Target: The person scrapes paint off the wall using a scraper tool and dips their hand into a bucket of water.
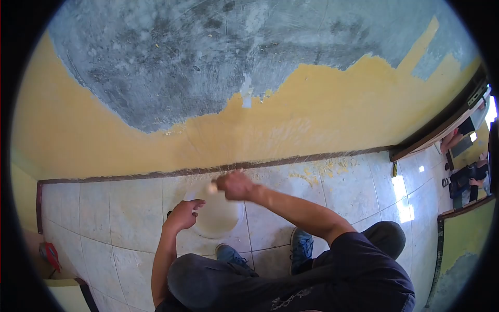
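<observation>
A whitish, round container (221, 221) is on the tiled floor between the feet and the wall. My right hand (235, 185), blurred by motion, is closed above its upper right edge around a small pale thing that I cannot make out. At the container's left edge is my left hand (184, 213), its index finger and thumb apart and pointing right. Something small and dark shows beside its wrist. The wall (332, 104) behind has yellow paint below and exposed grey surface above.
Yellow paint flakes (312, 177) lie on the floor by the skirting. A red object (50, 256) is at the far left. My blue shoes (301, 247) are near the container. Beyond the doorway at right, other people (470, 174) are partly visible.
</observation>
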The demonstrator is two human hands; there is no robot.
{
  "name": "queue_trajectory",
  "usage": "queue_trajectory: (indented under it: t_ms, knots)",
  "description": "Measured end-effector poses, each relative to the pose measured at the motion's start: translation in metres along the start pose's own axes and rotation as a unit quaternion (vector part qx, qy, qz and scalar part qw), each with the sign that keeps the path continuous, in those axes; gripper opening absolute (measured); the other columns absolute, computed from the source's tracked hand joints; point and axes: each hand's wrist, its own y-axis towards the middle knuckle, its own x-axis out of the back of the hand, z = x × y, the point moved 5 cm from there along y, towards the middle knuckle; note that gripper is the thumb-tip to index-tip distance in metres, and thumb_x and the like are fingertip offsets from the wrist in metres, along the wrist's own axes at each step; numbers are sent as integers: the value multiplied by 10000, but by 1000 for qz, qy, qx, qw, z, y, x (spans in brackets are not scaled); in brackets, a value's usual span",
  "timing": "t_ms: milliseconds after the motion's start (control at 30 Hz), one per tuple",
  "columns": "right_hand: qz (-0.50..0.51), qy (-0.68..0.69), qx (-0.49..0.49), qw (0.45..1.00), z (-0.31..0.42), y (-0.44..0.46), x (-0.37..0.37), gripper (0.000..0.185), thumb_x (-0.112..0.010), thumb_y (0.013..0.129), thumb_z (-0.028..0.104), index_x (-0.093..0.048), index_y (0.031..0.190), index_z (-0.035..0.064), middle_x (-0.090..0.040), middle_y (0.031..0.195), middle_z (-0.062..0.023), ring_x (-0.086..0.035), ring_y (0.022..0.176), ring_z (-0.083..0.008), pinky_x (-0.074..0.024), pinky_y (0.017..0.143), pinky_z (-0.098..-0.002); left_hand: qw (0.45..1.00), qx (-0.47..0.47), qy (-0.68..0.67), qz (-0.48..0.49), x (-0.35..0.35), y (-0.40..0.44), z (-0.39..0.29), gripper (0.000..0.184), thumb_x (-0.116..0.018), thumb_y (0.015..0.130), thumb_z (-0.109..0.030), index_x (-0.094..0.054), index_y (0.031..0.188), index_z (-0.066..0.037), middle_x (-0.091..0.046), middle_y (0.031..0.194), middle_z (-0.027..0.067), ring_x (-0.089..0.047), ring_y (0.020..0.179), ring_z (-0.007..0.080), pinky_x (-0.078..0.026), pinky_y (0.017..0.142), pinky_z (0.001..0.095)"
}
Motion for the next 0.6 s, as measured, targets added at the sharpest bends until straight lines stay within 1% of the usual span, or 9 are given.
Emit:
queue_trajectory:
  t_ms: [33, 133, 233, 267, 300, 333, 367, 500, 600]
  knots:
    - [20, 75, -15, 997, 21, -7, 14, 409, -626, 647, -15, -668, 1028, 127, -711, 890, -138, -691, 818, -341, -556, 699, -465, 1000, -2, -6, 10, 7, -4, -10, 376, -620, 817, 19, -690, 1175, -71, -717, 1082, 167, -690, 974, 297, -542, 856, 361]
    - [-69, 168, 69, 981, 60, -17, 104, 195, -694, 751, 18, -685, 929, 97, -708, 899, -116, -703, 811, -305, -567, 695, -379, 996, -47, 64, 27, 39, -7, -47, 381, -519, 866, -19, -653, 1219, -67, -708, 1095, 159, -678, 1001, 332, -531, 899, 394]
    - [-93, 406, 77, 906, 58, -24, 182, 73, -715, 844, -45, -667, 860, 8, -707, 967, -147, -697, 931, -240, -557, 789, -344, 990, -92, 84, -65, 90, 1, -94, 326, -524, 877, -60, -689, 1159, -70, -714, 1059, 162, -684, 962, 346, -529, 870, 414]
    - [-150, 394, 120, 899, 49, -27, 208, 228, -646, 800, -138, -647, 929, 51, -678, 987, -95, -671, 931, -217, -562, 773, -354, 978, -135, 97, -128, 114, -1, -123, 316, -550, 867, -61, -697, 1146, -76, -720, 1046, 154, -689, 946, 339, -531, 850, 419]
    - [-176, 355, 98, 913, 32, -33, 235, 188, -642, 837, -113, -621, 965, 23, -665, 1056, -97, -661, 977, -234, -560, 798, -354, 959, -179, 108, -190, 137, -4, -155, 306, -576, 857, -62, -704, 1133, -82, -726, 1034, 147, -694, 929, 333, -532, 831, 425]
    - [-205, 486, 88, 845, -3, -41, 250, 171, -633, 884, -73, -594, 1023, 18, -669, 1047, -84, -654, 987, -210, -549, 818, -339, 895, -302, 130, -303, 159, -11, -192, 293, -602, 845, -60, -715, 1112, -98, -731, 1029, 125, -693, 942, 315, -524, 825, 415]
    - [-273, 350, 63, 894, -7, -49, 288, 141, -626, 922, -29, -575, 1043, 20, -684, 1033, -83, -651, 976, -179, -538, 831, -329, 802, -414, 148, -404, 177, -19, -227, 282, -628, 832, -58, -726, 1091, -114, -736, 1024, 104, -692, 956, 297, -517, 820, 406]
    - [-426, 148, 20, 892, -24, -73, 380, 144, -684, 880, -48, -565, 938, 10, -712, 883, -103, -673, 858, -155, -553, 737, -314, 524, -521, 177, -650, 227, -11, -305, 254, -697, 825, -95, -717, 1077, -112, -709, 1170, 55, -605, 1173, 285, -382, 1013, 392]
    - [-442, 99, -5, 891, -33, -71, 388, 174, -704, 859, -52, -551, 909, 12, -710, 847, -98, -683, 843, -157, -553, 728, -302, 493, -461, 166, -719, 235, 14, -333, 284, -671, 856, -193, -710, 1130, -129, -686, 1235, 52, -530, 1288, 312, -298, 1089, 420]
